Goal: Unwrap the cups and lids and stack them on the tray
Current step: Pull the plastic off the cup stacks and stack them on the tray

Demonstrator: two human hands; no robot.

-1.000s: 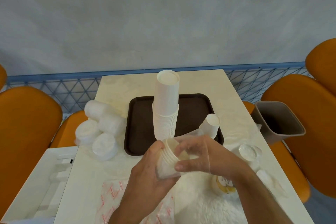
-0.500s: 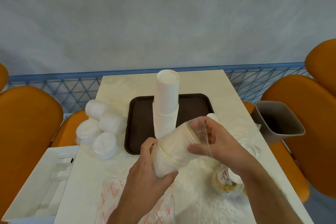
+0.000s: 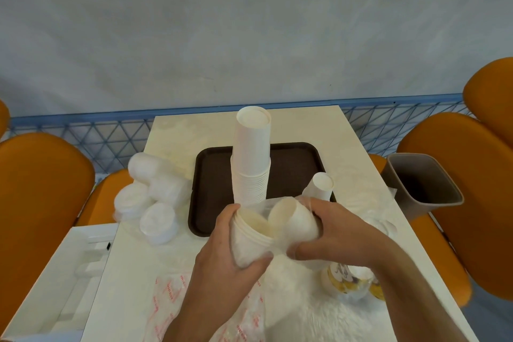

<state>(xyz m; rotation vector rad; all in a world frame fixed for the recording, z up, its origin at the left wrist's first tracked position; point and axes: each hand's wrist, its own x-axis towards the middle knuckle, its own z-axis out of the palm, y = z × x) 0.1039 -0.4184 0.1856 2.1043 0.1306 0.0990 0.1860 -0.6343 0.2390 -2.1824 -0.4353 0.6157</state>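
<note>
Head view: a tall stack of cups (image 3: 251, 158) is seen upright on the tray (image 3: 211, 175), with one small cup stack (image 3: 322, 186) beside it, so part of the job appears done. Wrapped lid sleeves (image 3: 151, 197) are left lying left of the tray, apparently untouched. A short sleeve of cups (image 3: 249, 241) is gripped by the left hand (image 3: 224, 264), mouths tilted up and away toward the tray. A separate bunch (image 3: 294, 221), leaning right, is clasped by the right hand (image 3: 333, 233) together with clear wrap (image 3: 277, 241).
</note>
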